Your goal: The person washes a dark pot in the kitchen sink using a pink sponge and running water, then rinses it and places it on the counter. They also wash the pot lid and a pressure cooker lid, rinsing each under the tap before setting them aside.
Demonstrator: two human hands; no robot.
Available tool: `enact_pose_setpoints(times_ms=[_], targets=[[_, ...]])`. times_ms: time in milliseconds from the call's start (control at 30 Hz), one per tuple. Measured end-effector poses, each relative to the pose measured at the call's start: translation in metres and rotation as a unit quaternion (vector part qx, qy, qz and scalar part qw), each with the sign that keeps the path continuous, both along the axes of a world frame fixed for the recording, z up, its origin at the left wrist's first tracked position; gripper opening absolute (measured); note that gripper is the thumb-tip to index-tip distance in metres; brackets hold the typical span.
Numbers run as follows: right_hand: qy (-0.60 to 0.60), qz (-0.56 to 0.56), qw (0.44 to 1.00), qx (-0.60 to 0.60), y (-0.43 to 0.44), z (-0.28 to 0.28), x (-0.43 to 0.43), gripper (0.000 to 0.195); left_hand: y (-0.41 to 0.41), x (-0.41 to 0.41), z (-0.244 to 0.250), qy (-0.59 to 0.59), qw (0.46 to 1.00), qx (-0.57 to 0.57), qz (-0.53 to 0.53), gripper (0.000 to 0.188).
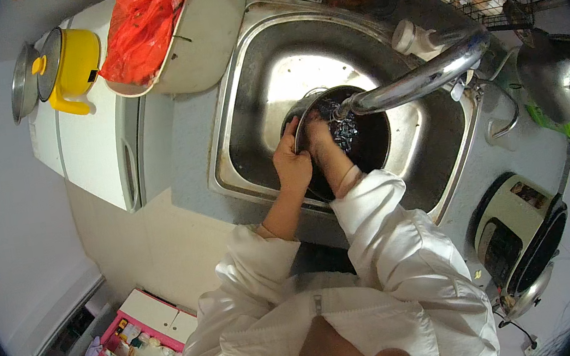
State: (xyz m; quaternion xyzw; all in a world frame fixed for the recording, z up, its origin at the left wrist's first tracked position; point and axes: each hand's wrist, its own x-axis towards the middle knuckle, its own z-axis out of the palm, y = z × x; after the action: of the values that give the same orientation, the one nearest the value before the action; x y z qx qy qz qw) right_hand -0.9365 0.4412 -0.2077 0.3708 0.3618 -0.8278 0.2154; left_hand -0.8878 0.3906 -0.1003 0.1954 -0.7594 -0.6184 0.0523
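A dark round pan or pot (373,138) is tilted in the stainless steel sink (253,96), beneath the metal faucet (412,85). Water runs from the spout into it. My left hand (293,163) grips its left rim, thumb and fingers on either side of the edge. Inside the vessel is my right hand (318,134), partly hidden by shadow and blur; whether its fingers hold anything cannot be seen. White sleeves are pushed up on both forearms.
Left of the sink stand a pale bin (209,38) with a red plastic bag (149,29) and a white refrigerator (88,143) bearing a yellow pot (75,59). Rightward are a countertop appliance (515,229) and a hanging ladle (553,83). A wire basket (500,18) is behind.
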Motion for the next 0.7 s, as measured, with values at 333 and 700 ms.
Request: enact_pose_setpoints(times_ms=[333, 700], targets=[[0.294, 0.754, 0.541, 0.230, 0.117, -0.020, 0.008, 0.032, -0.004, 0.002, -0.003, -0.013, 0.997, 0.070, 0.001, 0.017], [0.312, 0.605, 0.521, 0.515, 0.105, -0.046, -0.024, 0.034, -0.004, -0.011, 0.001, -0.021, 0.997, 0.071, 0.005, 0.027]])
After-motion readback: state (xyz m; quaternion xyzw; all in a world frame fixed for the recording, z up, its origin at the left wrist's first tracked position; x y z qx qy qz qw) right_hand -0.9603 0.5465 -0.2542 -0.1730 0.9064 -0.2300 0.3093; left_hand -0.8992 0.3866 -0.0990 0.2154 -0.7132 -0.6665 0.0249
